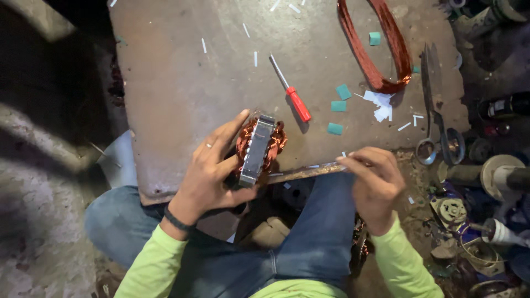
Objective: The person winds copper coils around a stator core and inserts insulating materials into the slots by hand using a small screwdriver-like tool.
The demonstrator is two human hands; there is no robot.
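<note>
Carefully, the left hand (212, 174) clasps the grey laminated stator with copper windings (258, 148) upright at the board's near edge, while the right hand (375, 185) pinches a thin white strip (341, 158) and should feed it squarely.

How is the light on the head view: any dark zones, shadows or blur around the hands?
Head view: the board is evenly lit, with a short shadow beside the screwdriver; the left edge and the right-hand clutter fall dark; the stator in the left hand is sharp, with slight glare on its metal; the right hand looks a little soft.
</note>
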